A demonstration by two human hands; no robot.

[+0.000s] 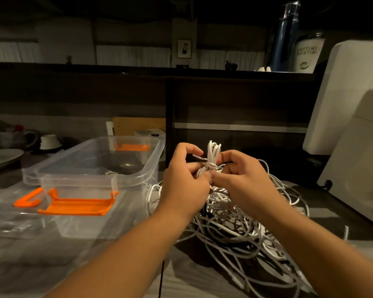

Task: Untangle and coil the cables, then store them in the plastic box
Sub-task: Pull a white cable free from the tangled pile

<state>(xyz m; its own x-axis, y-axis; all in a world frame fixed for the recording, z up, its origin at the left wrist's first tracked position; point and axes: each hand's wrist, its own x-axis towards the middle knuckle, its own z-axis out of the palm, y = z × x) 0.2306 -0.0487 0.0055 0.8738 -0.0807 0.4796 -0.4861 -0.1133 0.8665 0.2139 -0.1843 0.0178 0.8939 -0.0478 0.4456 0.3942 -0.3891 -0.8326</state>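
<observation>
A coiled white cable (212,157) stands upright between my hands, its loops sticking up and a few turns wrapped round its waist. My left hand (184,179) grips the coil's lower part, and the cable's loose end pokes out by its thumb. My right hand (240,179) pinches the coil from the other side. Below them lies a big tangle of white cables (241,229) on the table. The clear plastic box (91,168) with orange latches stands open to the left, with a bit of white cable lying inside it.
The box's clear lid (19,214) lies flat at the front left under an orange latch (78,206). A white appliance (357,134) stands at the right. Dishes (2,157) and a cup sit far left; a dark shelf wall rises behind.
</observation>
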